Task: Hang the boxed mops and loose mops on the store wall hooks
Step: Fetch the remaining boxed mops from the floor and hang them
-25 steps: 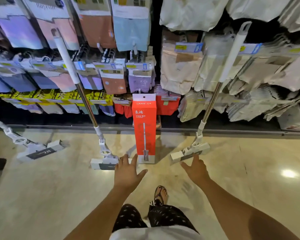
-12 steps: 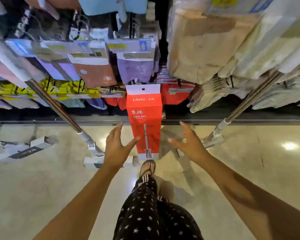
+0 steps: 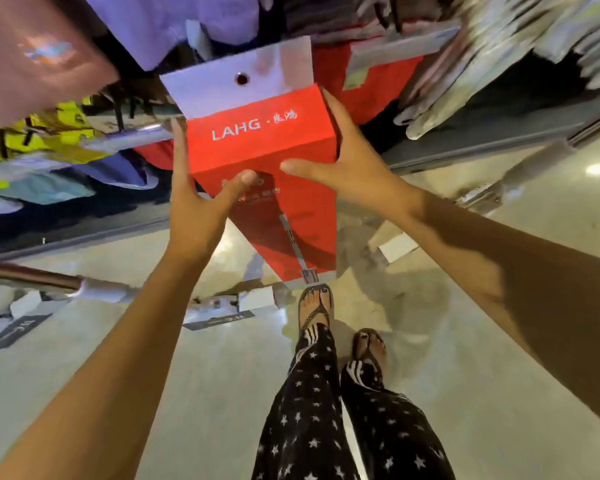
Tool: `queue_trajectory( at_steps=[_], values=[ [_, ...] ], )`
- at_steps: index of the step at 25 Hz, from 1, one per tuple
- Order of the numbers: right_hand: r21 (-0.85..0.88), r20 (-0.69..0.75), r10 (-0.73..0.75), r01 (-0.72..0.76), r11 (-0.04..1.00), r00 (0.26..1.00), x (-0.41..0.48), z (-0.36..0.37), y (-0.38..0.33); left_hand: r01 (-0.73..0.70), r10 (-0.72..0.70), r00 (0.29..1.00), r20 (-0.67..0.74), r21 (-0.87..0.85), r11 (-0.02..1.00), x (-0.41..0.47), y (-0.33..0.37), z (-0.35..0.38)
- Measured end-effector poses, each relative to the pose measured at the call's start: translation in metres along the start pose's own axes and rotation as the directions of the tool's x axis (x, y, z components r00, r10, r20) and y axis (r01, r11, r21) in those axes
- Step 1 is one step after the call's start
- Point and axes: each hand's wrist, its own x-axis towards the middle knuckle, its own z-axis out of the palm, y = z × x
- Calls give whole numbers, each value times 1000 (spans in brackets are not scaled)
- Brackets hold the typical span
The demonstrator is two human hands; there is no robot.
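Fingers [image 3: 178, 150] of the left hand [image 3: 194, 209] lie nearly straight up the left side of the boxed mop [image 3: 264, 147], thumb bent across the front face just below the top panel. The right hand [image 3: 350, 161] mirrors it: fingers run up the right side panel, thumb laid on the front, its tip near the left thumb but apart from it. Both hands are spread fairly wide and clamp the box between them near its upper end. Box: tall, red, white "LAHG" lettering on the top panel, a mop printed down the front. A pale hang tab [image 3: 236, 76] with one round hole stands up from the top. The box is roughly upright, leaning slightly, in front of the shelving of hanging packaged goods [image 3: 499, 46], which is blurred. Its lower end sits just beyond a sandalled foot [image 3: 314, 306]; contact with the floor [image 3: 187, 393] cannot be judged. A loose mop [image 3: 219, 311] rests its head on the floor left of the box, handle running off left. A second loose mop head [image 3: 395, 245] shows right of the box, partly blurred.
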Motion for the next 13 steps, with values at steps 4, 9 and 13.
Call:
queue_trajectory(
  at_steps=[4, 9, 13],
  values=[
    [113, -39, -93, 97, 989, 995, 10, 5, 9, 9, -3, 997, 77, -73, 997, 14, -13, 4],
    [77, -52, -143, 147, 986, 988, -22, -2, 11, -37, 42, 995, 93, -60, 998, -14, 3, 6],
    [96, -53, -188, 193, 977, 981, -77, -31, -15, -96, 97, 991, 92, -10, 995, -52, 53, 12]
  ],
)
